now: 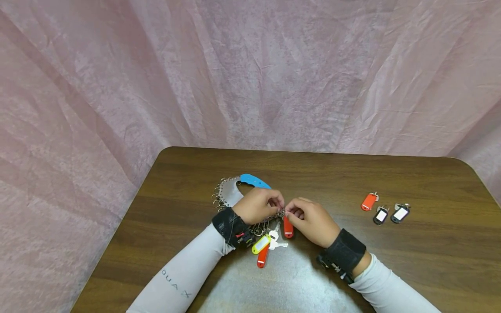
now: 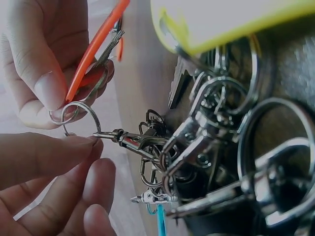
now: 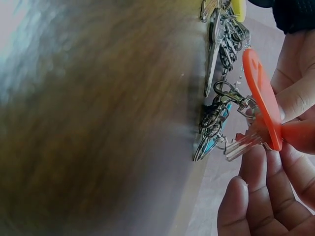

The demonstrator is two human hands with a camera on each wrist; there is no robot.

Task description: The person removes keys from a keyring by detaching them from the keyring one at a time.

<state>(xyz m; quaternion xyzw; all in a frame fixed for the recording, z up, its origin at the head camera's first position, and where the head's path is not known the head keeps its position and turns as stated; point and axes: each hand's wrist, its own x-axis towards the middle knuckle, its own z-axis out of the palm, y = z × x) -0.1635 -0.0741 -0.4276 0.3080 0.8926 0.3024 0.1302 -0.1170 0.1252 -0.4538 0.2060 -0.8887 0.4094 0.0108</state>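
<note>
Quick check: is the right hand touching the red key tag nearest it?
Touching. The left wrist view shows the right hand pinching the red key tag, its thumb against the tag's lower end.

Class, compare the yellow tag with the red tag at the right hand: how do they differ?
In the head view, the yellow tag shows a white label; the red tag shows none. The right hand pinches the red tag; neither hand holds the yellow one. Both are elongated, with rounded ends.

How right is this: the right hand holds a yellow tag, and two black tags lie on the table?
Not quite: the right hand holds an orange tag, as the right wrist view shows. Two black tags do lie on the table.
</note>
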